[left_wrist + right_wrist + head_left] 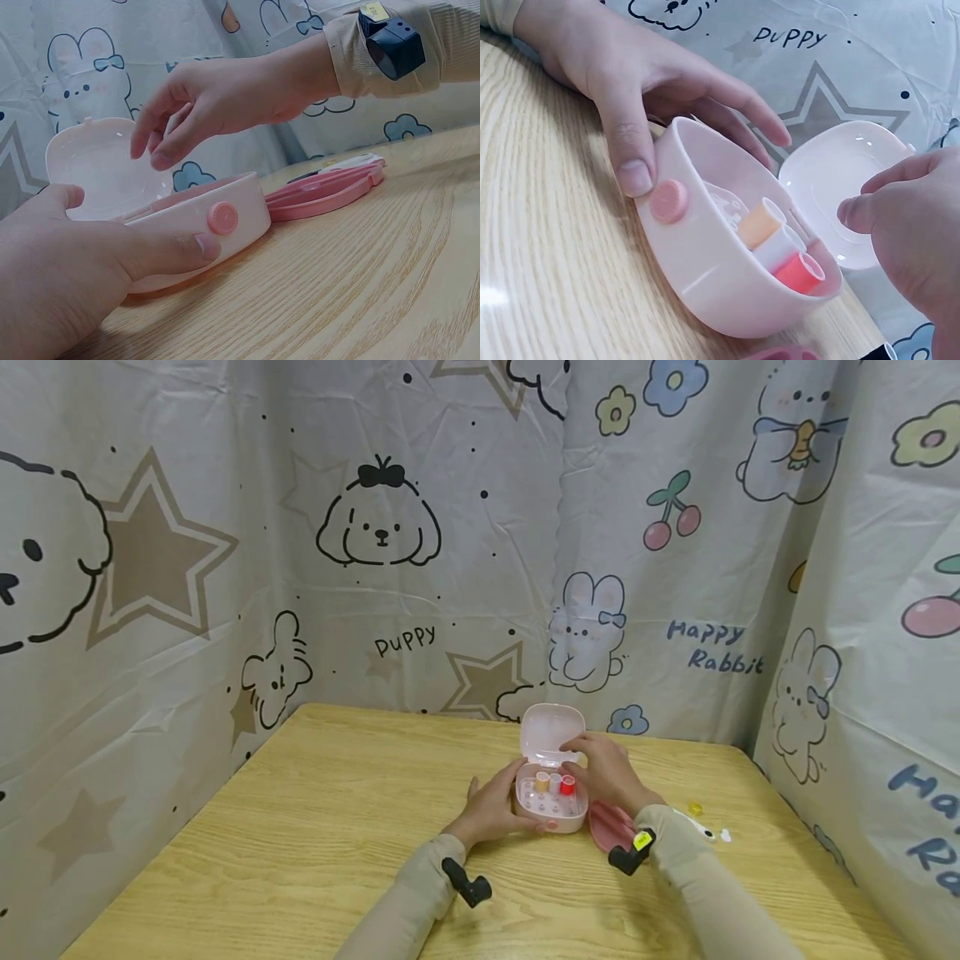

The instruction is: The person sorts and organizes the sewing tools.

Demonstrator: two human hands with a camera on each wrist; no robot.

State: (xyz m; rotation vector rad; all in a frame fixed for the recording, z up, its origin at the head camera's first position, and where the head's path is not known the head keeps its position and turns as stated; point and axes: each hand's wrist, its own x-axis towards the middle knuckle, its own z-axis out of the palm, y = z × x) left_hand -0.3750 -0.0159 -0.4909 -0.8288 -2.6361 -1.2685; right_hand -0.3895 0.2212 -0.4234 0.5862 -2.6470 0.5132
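Beige cloth covers both forearms nearest the viewer, in sleeves (408, 893) that each carry a black device at the wrist. The right device (621, 862) bears a yellow label (642, 841), whose marks are too small to read.

Farther in, the left hand (491, 806) grips the pale pink box (712, 277) from its left side, thumb on the front wall near a round, darker pink button (223, 218). The box sits on the wood-grain table (360, 793). Just right of it, partly behind the right forearm, lies a deeper pink piece (609, 824); beyond that, to the right, are a white piece with a dark spot (705, 832) and a small yellow piece (696, 808).

Inside the box, beyond rows of clear pegs, three small rolls stand side by side: orange (760, 223) on the left, white (781, 247) in the middle, red (801, 274) on the right.

The right hand (609, 772) hangs over the box's far right, fingers loosely bent and nothing visible between them, in front of the raised lid (547, 727).

Farthest off, the printed curtain (480, 602) reads "PUPPY" left of the box and "Happy Rabbit" to its right.
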